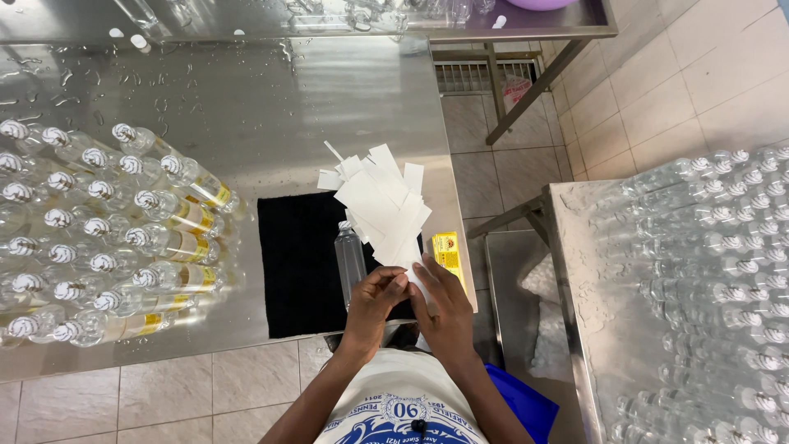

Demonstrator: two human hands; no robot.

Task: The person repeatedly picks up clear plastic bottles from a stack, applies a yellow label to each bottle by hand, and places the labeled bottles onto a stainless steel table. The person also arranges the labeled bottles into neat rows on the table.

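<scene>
A wet stainless-steel desk point(246, 107) fills the upper left of the view, beaded with water drops and set on a floor of pale square tiles point(641, 90). A black rectangular cloth mat point(300, 263) lies on the desk near its front edge. To the left of the mat, a crowd of clear plastic bottles with white ribbed caps and yellow labels point(123, 238) lies on its side in rows, reaching the desk's left side. A single clear, unlabelled plastic bottle point(350, 259) stands upright on the mat, just left of the hands. A small yellow printed label point(447, 251) lies at the desk's right edge.

Both hands meet over the mat's right front corner. The left hand point(376, 300) and the right hand point(444, 308) together pinch the lower end of a fanned sheaf of white paper strips point(380, 205), fingers pressed on it from either side; which finger does the gripping is hard to tell from this angle.

To the right, across a narrow tiled gap, a second steel desk point(575, 247) carries many more clear bottles with white caps point(715, 271). Open desk surface lies behind the mat, up to a further steel bench point(526, 29) at the top.
</scene>
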